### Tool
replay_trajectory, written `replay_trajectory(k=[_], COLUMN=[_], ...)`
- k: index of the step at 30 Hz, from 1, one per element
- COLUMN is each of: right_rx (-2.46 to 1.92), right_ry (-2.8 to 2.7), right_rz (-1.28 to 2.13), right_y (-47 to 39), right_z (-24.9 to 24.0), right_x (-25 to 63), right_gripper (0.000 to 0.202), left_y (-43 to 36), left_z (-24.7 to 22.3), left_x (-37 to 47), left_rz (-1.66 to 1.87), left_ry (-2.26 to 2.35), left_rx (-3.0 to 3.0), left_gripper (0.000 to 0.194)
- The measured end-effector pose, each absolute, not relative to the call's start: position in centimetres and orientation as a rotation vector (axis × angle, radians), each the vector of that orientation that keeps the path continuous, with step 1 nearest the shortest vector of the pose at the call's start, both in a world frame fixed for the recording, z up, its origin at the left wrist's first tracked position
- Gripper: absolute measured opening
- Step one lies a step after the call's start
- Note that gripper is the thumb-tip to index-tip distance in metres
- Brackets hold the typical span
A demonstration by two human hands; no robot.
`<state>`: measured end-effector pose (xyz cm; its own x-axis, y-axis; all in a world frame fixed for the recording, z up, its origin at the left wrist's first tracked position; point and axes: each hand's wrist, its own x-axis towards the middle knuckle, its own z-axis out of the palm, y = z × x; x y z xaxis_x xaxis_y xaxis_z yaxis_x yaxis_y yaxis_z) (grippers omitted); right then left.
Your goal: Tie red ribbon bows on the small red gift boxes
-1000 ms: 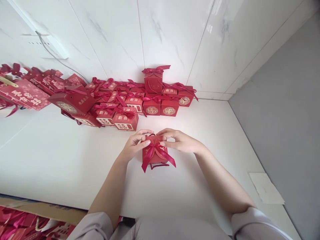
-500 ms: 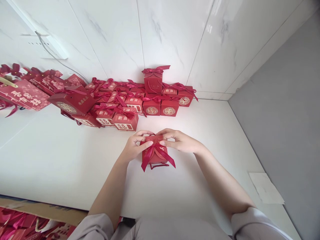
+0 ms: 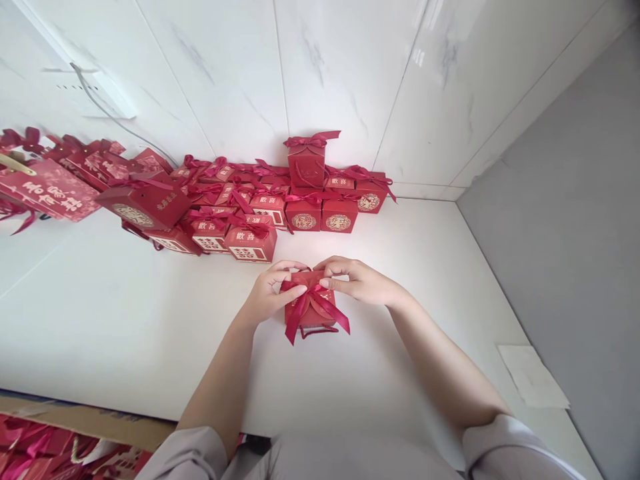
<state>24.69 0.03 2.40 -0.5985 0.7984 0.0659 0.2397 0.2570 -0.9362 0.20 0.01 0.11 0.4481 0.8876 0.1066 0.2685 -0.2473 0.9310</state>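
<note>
A small red gift box (image 3: 294,313) stands on the white counter in front of me, with a cord handle hanging at its near side. Across its top lies a dark red ribbon (image 3: 299,320) tied in a bow, its two tails spread toward me. My left hand (image 3: 273,288) is closed on the bow's left loop, thumb on top. From the other side my right hand (image 3: 357,283) pinches the right part of the ribbon between thumb and fingers. Some fingertips are hidden behind the box and bow.
Several red gift boxes (image 3: 250,240) with ribbons are grouped against the marble-patterned wall. Red bags (image 3: 50,190) stand farther left. A cardboard carton (image 3: 100,421) with more red boxes sits at lower left. Some white paper (image 3: 533,375) lies at the right edge.
The bow's loops now show more at both sides, between my fingers. The ribbon tails have shifted slightly. Both hands have barely moved.
</note>
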Motion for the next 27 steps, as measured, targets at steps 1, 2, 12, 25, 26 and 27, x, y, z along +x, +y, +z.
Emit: replay_trajectory(k=[1,2,12,25,26,27], right_rx=[-0.939,-0.942,-0.995,-0.992,-1.005,-1.012], right_ry=[-1.992,-1.996,-1.971,-1.859,-1.833,-1.810], right_rz=[1.336,1.333,1.368,1.374,1.382,1.394], right_y=[0.0,0.0,0.1,0.1,0.2,0.2], right_z=[2.4,2.4,2.3,2.0,1.9,1.7], right_x=[24.7,24.7,24.7,24.3,24.2,24.1], right_gripper=[0.024,0.024,0.030,0.034,0.035,0.036], left_y=[0.0,0.0,0.1,-1.2,-1.2,-1.2], left_z=[0.2,0.2,0.0,0.1,0.1,0.0], left_x=[0.2,0.2,0.0,2.2,2.2,2.3], left_rz=[0.823,0.826,0.905,0.780,0.766,0.749], left_ry=[0.995,0.998,1.001,1.032,1.011,0.987], left_rx=[1.770,1.772,1.646,1.512,1.514,1.520], left_gripper=[0.025,0.027,0.042,0.048,0.048,0.048])
